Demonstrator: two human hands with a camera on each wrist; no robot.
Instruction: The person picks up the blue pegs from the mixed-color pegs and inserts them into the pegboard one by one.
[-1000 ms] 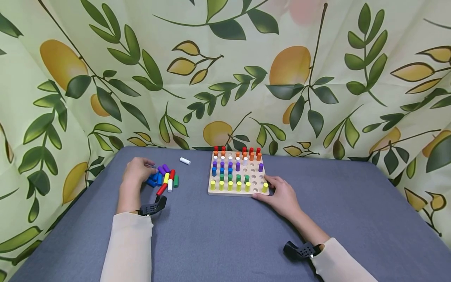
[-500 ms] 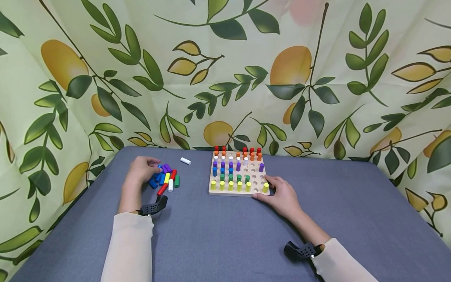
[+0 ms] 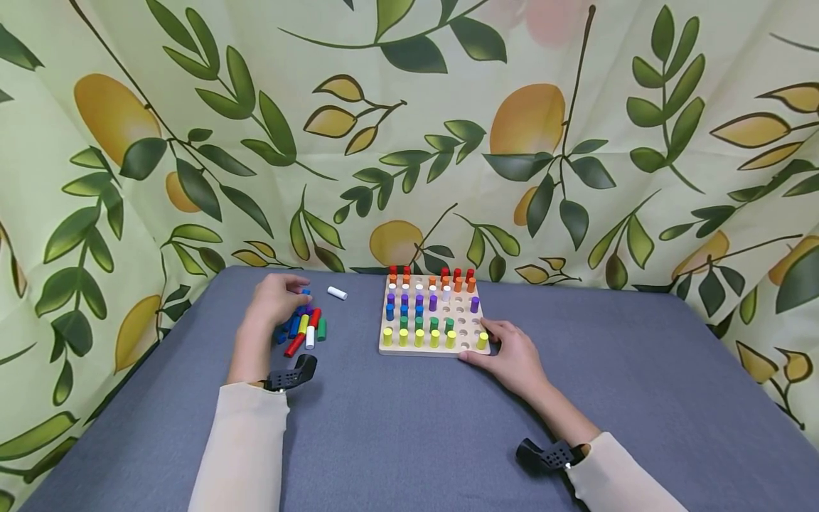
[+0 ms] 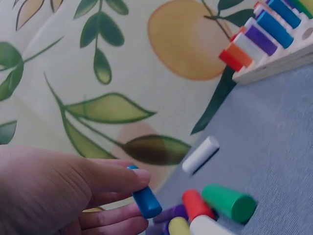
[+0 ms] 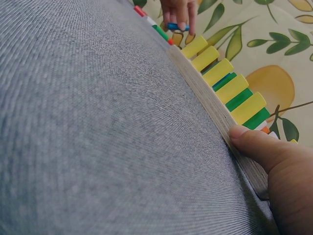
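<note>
Fruit-and-leaf-print curtain (image 3: pixel 422 135), grey-blue cloth-covered table (image 3: pixel 397 427)

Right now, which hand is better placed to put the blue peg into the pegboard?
Likely the left hand: its fingers pinch the blue peg above the loose pegs. The right hand, farther from that peg, grips the near right corner of the pegboard and could steady it.

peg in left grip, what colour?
Blue; the held peg shows best in the left wrist view.
</note>
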